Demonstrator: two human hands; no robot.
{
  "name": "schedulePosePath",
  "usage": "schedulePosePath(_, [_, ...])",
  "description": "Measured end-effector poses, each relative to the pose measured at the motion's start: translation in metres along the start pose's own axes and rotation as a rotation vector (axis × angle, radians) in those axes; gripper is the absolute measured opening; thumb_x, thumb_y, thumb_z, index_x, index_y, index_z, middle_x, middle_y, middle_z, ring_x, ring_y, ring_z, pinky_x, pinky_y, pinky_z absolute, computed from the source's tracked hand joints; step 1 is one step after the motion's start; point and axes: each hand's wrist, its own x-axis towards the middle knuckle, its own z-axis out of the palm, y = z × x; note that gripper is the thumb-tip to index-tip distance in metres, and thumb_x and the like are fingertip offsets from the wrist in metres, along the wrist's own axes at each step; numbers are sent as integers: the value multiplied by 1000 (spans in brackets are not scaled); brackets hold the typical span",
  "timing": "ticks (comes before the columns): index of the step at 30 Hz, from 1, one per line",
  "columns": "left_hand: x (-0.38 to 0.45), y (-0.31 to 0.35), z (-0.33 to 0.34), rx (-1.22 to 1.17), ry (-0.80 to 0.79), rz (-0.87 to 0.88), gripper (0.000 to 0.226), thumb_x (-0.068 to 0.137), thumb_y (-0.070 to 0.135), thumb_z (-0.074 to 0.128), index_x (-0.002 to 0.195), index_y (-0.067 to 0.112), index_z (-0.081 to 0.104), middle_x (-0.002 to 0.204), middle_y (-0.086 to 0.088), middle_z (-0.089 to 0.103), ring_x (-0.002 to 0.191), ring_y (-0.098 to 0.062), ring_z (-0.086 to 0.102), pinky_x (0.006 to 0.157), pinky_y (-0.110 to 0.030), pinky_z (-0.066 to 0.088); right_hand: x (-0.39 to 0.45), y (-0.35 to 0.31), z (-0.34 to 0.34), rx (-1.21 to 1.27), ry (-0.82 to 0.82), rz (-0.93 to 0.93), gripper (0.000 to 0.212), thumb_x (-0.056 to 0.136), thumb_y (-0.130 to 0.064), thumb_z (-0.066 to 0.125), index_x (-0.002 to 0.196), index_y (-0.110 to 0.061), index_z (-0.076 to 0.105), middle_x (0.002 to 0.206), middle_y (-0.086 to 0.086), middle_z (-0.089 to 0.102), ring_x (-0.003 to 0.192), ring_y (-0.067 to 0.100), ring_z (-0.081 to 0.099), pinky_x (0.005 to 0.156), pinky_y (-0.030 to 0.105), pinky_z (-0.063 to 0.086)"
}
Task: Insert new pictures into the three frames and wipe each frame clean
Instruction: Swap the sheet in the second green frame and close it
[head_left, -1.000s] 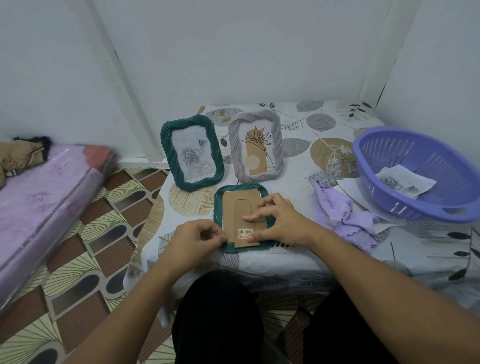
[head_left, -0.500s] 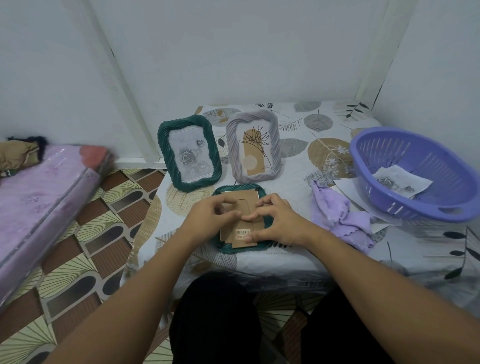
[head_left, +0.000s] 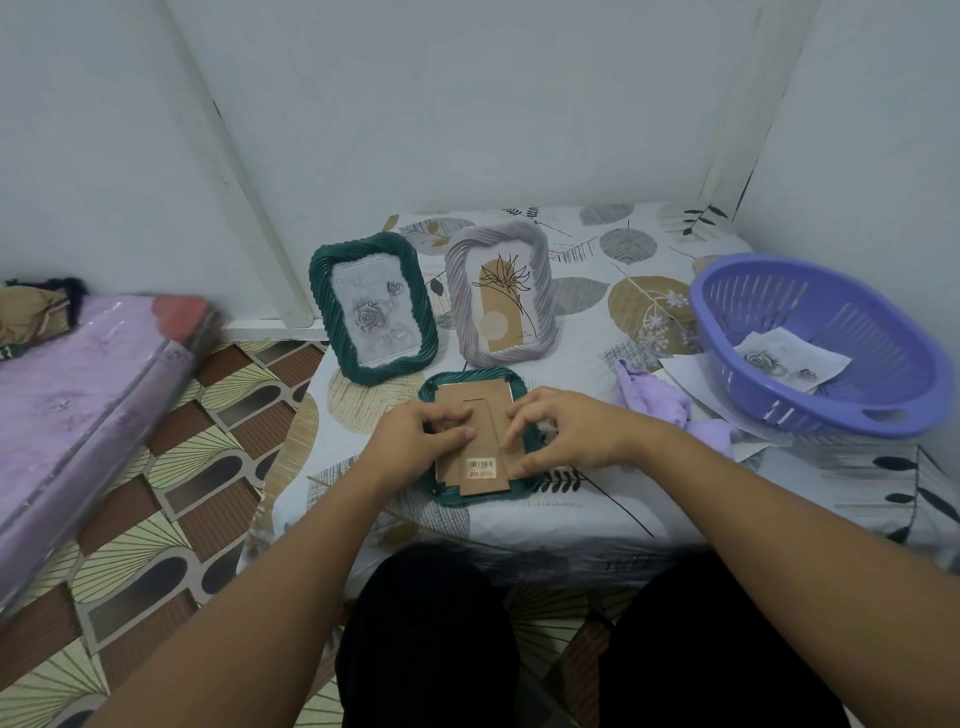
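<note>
Frame (head_left: 470, 441) face-down, long axis away from person, under both hands

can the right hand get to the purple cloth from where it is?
Probably yes. The right hand rests on the face-down green frame; the purple cloth lies just to its right on the table, uncovered, nothing between them. The basket sits farther right, out of the path.

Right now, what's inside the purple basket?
A loose rose print lies on the floor of the purple basket. The near wall hides part of the floor, so anything there cannot be seen.
</note>
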Motion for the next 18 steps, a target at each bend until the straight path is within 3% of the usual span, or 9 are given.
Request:
schedulePosePath(11, [0, -2, 1, -51, 5, -5, 31, 84, 31, 83, 115, 28, 78, 83, 7, 65, 80, -7, 62, 75, -16, 48, -4, -4, 0, -130, -4, -13, 27, 72, -29, 92, 94, -27, 76, 136, -8, 46, 124, -4, 41, 102, 19, 30])
schedulePosePath(15, [1, -2, 1, -25, 14, 5, 32, 84, 32, 83, 115, 28, 78, 89, 5, 64, 84, -9, 63, 73, -14, 47, -4, -3, 5, -178, 35, -23, 25, 71, -24, 91, 90, -24, 75, 133, -6, 48, 117, -6, 42, 94, 11, 32])
schedulePosePath(18, [1, -2, 1, -26, 14, 8, 33, 83, 33, 84, 115, 28, 78, 96, 0, 67, 89, -12, 65, 75, -16, 47, -4, 0, 8, -187, 46, -38, 23, 70, -22, 89, 87, -24, 73, 130, -7, 49, 110, -20, 40, 88, 1, 28])
